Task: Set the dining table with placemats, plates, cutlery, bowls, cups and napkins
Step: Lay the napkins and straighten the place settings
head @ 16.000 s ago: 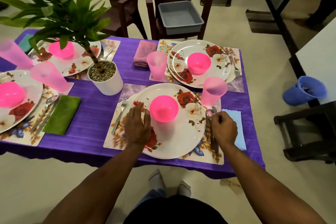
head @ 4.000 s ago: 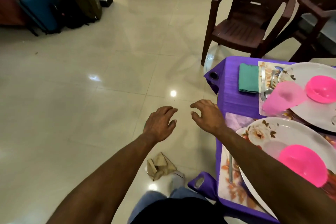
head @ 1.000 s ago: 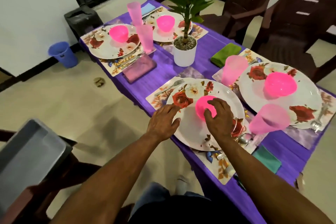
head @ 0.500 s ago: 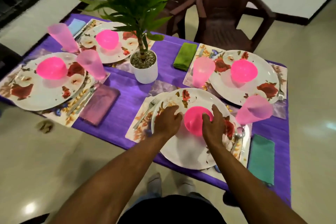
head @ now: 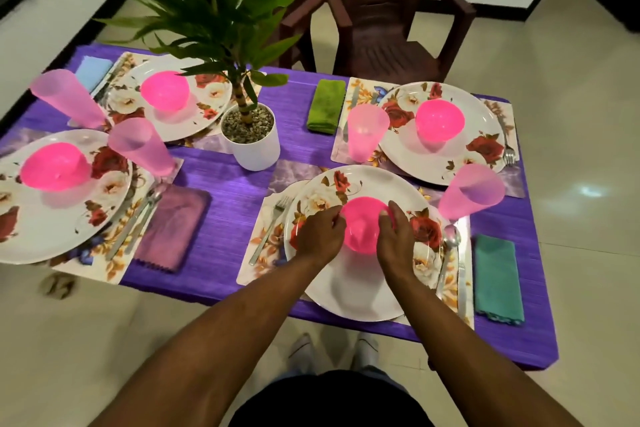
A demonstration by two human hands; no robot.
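Both hands sit on the nearest floral plate, cupping the bright pink bowl from either side. Left hand curls its fingers against the bowl's left wall, right hand curls round the right wall with fingertips up at the rim; both forearms reach in from the bottom edge. Half a second ago the hands were already flanking this bowl, and they have closed in a little tighter since.

Beneath everything, the purple tablecloth covers the table, with a brown plastic chair behind it. A potted plant in a white pot of pebbles stands mid-table. Four floral plates lie on floral placemats, each with an empty pink bowl in it: far right plate, left plate, far left plate.

Translucent pink cups stand by the plates, the nearest one just right of the held bowl's plate. A teal napkin lies at the right edge, a purple napkin left of centre, a green napkin beyond. A fork lies left of the near plate, a spoon to its right
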